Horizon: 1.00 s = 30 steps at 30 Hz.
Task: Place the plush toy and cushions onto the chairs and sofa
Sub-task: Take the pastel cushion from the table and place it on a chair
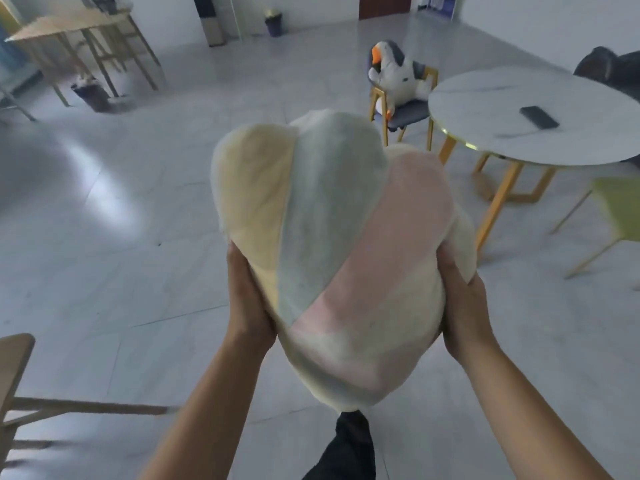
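I hold a large heart-shaped cushion [332,244] in pastel yellow, mint, pink and cream in front of me, above the floor. My left hand [247,299] grips its left side and my right hand [462,306] grips its right side. Farther off, a white and grey plush goose toy [398,76] with an orange beak sits on a grey chair [407,114] with yellow legs. That chair stands beside the round white table [540,109]. A yellow-green chair [616,206] is at the right edge.
A dark phone [539,116] lies on the round table. A wooden chair [14,382] is at the lower left. A wooden table [69,26] and a dark bin [91,95] stand at the far left. A dark sofa [602,65] shows at the far right.
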Each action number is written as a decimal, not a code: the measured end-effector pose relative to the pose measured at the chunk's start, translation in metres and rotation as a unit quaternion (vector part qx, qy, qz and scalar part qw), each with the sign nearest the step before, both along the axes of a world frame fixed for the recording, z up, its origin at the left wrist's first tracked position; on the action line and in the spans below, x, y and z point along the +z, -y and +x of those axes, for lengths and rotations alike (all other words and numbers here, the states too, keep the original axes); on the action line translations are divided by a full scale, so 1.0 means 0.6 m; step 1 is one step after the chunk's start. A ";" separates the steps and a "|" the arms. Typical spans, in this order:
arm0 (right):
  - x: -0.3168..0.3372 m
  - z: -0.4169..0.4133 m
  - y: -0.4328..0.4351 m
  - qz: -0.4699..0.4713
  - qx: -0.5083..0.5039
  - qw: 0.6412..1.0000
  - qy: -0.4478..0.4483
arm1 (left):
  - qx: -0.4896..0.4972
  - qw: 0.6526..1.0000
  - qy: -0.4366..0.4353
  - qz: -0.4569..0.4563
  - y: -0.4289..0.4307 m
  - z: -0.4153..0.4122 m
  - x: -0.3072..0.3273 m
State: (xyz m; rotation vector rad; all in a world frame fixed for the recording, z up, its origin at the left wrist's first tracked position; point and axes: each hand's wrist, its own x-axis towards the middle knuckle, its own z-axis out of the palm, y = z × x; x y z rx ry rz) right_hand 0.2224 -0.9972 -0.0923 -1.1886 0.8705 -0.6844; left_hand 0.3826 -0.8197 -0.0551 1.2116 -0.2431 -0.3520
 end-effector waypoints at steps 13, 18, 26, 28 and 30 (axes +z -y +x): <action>0.027 0.290 0.432 -0.151 -0.056 0.982 -0.103 | -0.014 0.996 -0.041 0.082 0.421 0.385 -0.017; -0.024 0.371 0.575 -0.147 -0.029 0.982 -0.118 | -0.052 0.991 -0.024 0.118 0.548 0.477 -0.053; -0.179 0.594 0.884 -0.231 0.075 0.950 -0.197 | 0.000 0.962 -0.058 0.266 0.769 0.612 -0.188; -0.221 0.666 0.967 -0.240 0.119 0.937 -0.222 | 0.023 0.949 -0.078 0.303 0.828 0.630 -0.222; -0.261 0.734 1.033 -0.251 0.144 0.927 -0.237 | 0.033 0.940 -0.096 0.327 0.881 0.647 -0.252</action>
